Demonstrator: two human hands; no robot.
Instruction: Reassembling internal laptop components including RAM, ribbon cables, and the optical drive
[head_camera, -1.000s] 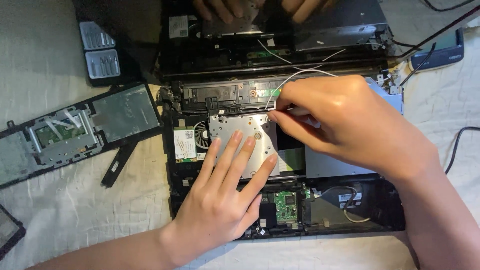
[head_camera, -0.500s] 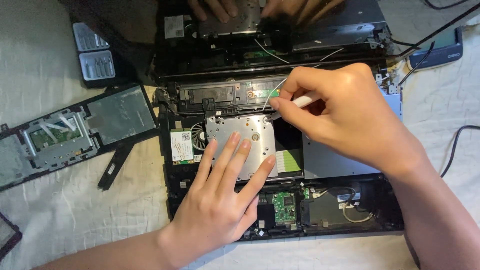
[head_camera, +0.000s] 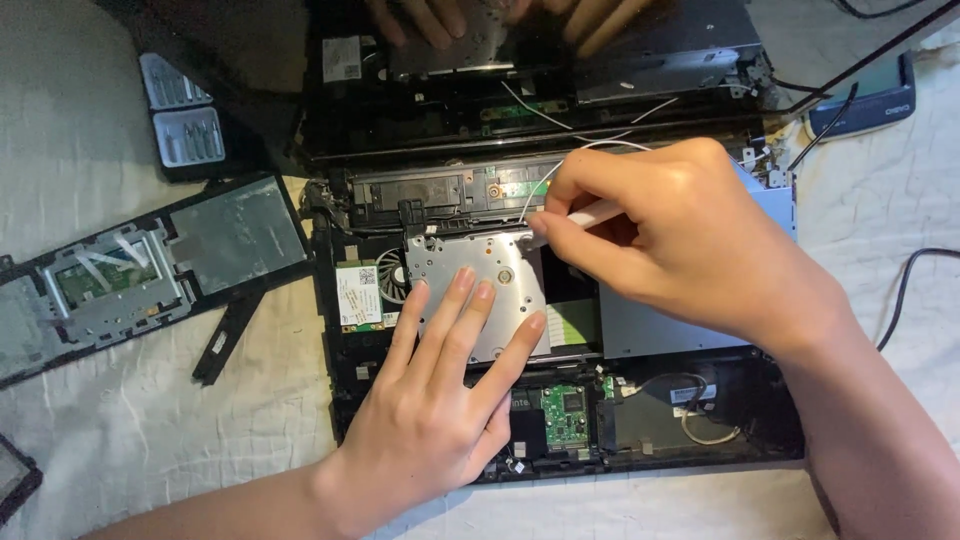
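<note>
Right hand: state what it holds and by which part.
The right hand pinches a thin white tool near its tip, over the silver drive plate.

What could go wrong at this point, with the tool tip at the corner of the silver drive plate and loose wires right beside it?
The right hand works a white tool at the corner of the silver drive plate, close to thin white wires; a slip might snag or nick them. The left hand presses flat on the plate, so the tool could also jab its fingertips. The small green circuit board lies exposed nearby.
</note>
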